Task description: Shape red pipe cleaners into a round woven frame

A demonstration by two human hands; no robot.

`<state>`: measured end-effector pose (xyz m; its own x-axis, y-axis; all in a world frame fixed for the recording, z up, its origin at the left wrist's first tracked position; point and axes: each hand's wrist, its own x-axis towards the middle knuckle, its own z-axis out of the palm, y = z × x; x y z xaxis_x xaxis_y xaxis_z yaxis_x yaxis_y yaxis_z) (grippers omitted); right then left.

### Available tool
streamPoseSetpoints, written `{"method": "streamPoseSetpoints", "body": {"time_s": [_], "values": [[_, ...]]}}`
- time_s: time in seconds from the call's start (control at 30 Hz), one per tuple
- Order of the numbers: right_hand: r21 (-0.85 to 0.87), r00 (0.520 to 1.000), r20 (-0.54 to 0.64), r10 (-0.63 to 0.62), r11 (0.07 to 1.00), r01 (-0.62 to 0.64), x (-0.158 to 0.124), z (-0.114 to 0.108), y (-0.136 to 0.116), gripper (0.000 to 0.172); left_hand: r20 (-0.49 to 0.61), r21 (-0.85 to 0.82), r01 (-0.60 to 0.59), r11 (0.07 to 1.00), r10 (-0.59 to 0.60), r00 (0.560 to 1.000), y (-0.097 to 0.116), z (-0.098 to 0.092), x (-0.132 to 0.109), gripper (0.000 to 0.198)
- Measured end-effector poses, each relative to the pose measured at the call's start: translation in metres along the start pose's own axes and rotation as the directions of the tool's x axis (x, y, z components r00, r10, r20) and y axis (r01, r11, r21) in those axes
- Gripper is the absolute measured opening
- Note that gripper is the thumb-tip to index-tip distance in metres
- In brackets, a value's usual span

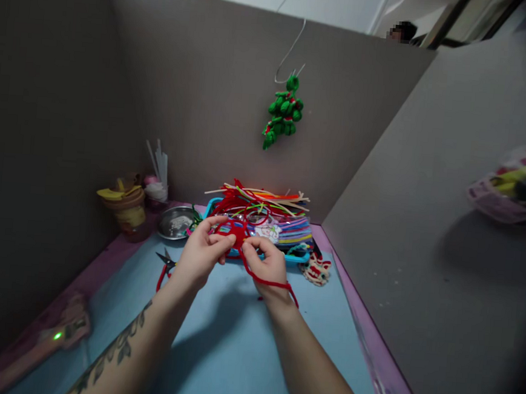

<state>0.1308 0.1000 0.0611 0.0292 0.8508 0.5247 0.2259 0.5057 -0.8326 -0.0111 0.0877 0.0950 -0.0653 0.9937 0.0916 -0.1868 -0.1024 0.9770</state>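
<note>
Both hands meet above the middle of the table, near the blue tray. Between them is a red piece of pipe-cleaner work, with loops at its edge. My left hand pinches its left side between thumb and fingers. At its right side, my right hand is closed in a pinch on the red work. A long red fuzzy stem runs from there across my right wrist and hangs past it. My fingers partly cover the red work, so its full shape is hidden.
Pipe cleaners in many colours fill the tray. Red-handled scissors, a metal bowl and a plant-pot-like container stand left. A cream-and-red woven piece lies right. A glue gun lies front left. A green ornament hangs ahead.
</note>
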Motion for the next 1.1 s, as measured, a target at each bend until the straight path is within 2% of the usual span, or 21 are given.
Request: {"method": "streamPoseSetpoints", "body": {"time_s": [0.17, 0.47, 0.6, 0.73, 0.93, 1.1], "values": [[-0.015, 1.000, 0.005, -0.028, 0.999, 0.028, 0.000, 0.001, 0.001, 0.013, 0.018, -0.008, 0.041, 0.999, -0.041, 0.999, 0.005, 0.000, -0.001, 0.066], [0.024, 0.997, -0.074, 0.013, 1.000, -0.012, 0.000, 0.002, 0.002, 0.015, -0.007, 0.043, -0.003, 0.999, 0.003, 1.000, 0.009, 0.002, -0.006, 0.072], [0.023, 0.998, -0.062, 0.034, 0.999, -0.033, 0.000, 0.003, 0.001, 0.015, 0.007, 0.108, -0.051, 0.993, 0.051, 0.999, 0.006, 0.001, -0.005, 0.065], [0.014, 0.998, -0.052, 0.035, 0.999, -0.034, -0.001, 0.003, 0.001, 0.014, 0.044, 0.103, -0.019, 0.995, 0.015, 0.999, 0.008, -0.002, -0.005, 0.062], [-0.036, 0.997, -0.057, -0.059, 0.998, 0.057, -0.001, 0.000, -0.002, 0.014, 0.012, 0.077, -0.017, 0.997, 0.016, 1.000, 0.011, -0.001, -0.006, 0.072], [-0.111, 0.984, -0.004, -0.179, 0.978, 0.177, -0.002, 0.000, -0.009, 0.015, -0.029, 0.034, -0.010, 0.999, 0.011, 1.000, 0.008, 0.002, -0.005, 0.072]]}}
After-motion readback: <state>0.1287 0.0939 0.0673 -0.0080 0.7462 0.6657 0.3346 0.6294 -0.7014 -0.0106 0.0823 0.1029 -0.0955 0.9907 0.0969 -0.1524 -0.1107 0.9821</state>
